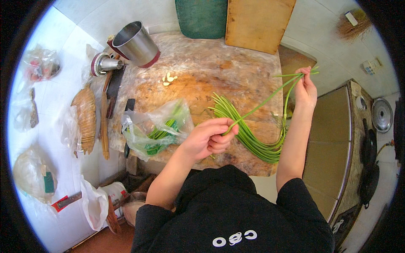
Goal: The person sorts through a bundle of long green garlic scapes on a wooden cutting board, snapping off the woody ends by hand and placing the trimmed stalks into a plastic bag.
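Observation:
My left hand (212, 137) pinches one end of a long green garlic scape (261, 106) between thumb and fingers. The stalk slants up to my right hand (306, 88), raised beyond the right edge of the wooden table (196, 57). My right hand grips it together with a few other stalk ends, and one stalk curves down from there. Under the stretched stalk lies a curved bunch of garlic scapes (250, 139). Left of my left hand, a clear plastic bag (136, 139) holds more green stalks. Several peeled garlic cloves (170, 79) lie further back.
A steel pot-like vessel (136, 44) and a metal blade unit (109, 64) stand at the back left. Green (201, 19) and wooden (258, 25) cutting boards lean at the back. A black-handled tool (129, 104) lies near the left edge. A counter with a wok (369, 183) is at right.

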Tool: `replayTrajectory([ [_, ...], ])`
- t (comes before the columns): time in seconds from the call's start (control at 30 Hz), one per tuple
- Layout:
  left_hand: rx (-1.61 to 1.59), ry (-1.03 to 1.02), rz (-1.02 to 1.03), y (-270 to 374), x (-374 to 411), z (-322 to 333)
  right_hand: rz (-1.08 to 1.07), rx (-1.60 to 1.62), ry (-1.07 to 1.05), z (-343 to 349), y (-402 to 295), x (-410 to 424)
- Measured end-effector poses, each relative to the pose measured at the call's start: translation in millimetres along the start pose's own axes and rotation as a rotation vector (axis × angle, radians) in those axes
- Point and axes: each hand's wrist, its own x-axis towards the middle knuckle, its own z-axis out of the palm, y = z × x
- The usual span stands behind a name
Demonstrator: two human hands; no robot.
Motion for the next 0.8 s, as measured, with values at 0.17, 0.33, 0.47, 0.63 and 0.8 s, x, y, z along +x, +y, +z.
replayTrajectory([
  [0.17,0.131,0.018,-0.018,1,-3,6,-0.059,-0.100,-0.035,-1,3,0],
  [0.33,0.138,0.127,0.049,-6,-7,7,-0.041,-0.090,-0.087,0,12,-1],
  [0.47,0.161,0.162,0.089,-12,-5,0,-0.040,-0.084,-0.035,2,21,-2],
  [0.63,0.089,0.235,0.247,-16,-9,-15,-0.104,-0.016,-0.068,3,12,1],
  [0.8,0.395,0.495,0.122,-11,-16,-12,-0.089,-0.071,-0.084,9,9,0],
])
